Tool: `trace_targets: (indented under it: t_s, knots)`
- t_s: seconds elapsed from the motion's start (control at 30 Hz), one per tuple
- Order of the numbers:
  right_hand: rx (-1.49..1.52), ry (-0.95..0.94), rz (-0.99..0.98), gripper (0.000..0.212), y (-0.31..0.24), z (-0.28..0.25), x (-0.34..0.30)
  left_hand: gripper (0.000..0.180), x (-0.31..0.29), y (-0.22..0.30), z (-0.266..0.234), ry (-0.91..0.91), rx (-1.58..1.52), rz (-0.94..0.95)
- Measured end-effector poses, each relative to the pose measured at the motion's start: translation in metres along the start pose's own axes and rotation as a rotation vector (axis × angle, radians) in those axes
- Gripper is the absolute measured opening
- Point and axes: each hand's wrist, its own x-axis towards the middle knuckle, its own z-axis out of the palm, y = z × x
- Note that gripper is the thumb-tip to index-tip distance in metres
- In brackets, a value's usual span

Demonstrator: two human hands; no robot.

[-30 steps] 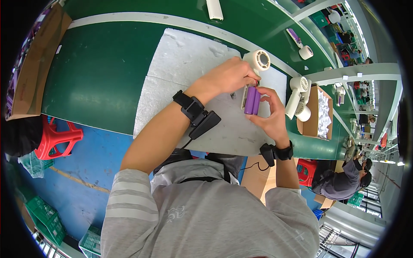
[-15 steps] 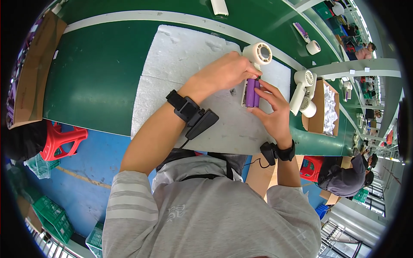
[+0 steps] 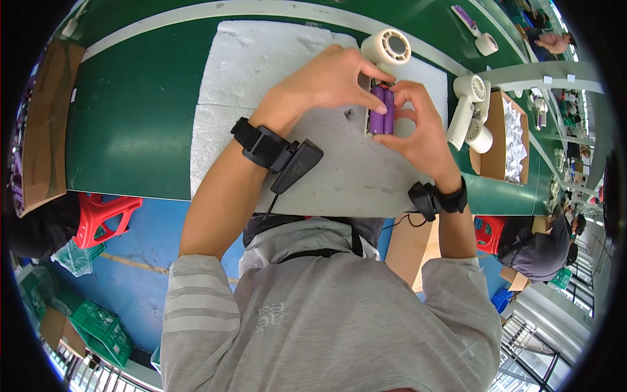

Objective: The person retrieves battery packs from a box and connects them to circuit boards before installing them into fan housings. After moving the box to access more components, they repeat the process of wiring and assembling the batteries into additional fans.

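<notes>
A cream handheld fan (image 3: 386,49) lies on the white foam sheet (image 3: 261,78), its round head pointing away from me. Its handle is uncovered, and two purple battery cells (image 3: 382,124) sit side by side in it. My left hand (image 3: 326,80) reaches in from the left, thumb on the cells and fingers at the neck, where small wires partly show. From the right, my right hand (image 3: 423,134) grips the handle, its thumb at the bottom end and its fingers along the right-hand cell. The fingertips partly cover the handle's edges.
Two more cream fans (image 3: 465,114) stand at the right beside a cardboard box (image 3: 496,160) of white pieces. Another open fan (image 3: 485,44) lies farther back. A cardboard box (image 3: 52,124) with purple items stands far left. A red stool (image 3: 108,219) is below the green bench (image 3: 137,130).
My left thumb has come down onto the cells; before, those fingers were pinched together at the fan's neck. My right hand still grips the handle. The whole view has shifted slightly.
</notes>
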Motion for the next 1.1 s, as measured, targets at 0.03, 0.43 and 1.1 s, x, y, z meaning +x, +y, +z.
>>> trace_targets:
  t_s: [0.03, 0.43, 1.1]
  knots:
    - [0.009, 0.004, 0.013, 0.057, 0.002, -0.001, 0.002, 0.042, 0.000, 0.000, -0.001, -0.013, 0.005, -0.026]
    - [-0.037, -0.053, 0.191, 0.074, -0.005, 0.003, 0.010, 0.048, 0.001, 0.008, -0.002, -0.053, -0.092, -0.152]
    - [-0.159, 0.073, -0.064, 0.067, 0.004, 0.005, -0.009, 0.051, 0.003, 0.014, -0.004, -0.059, -0.121, -0.260]
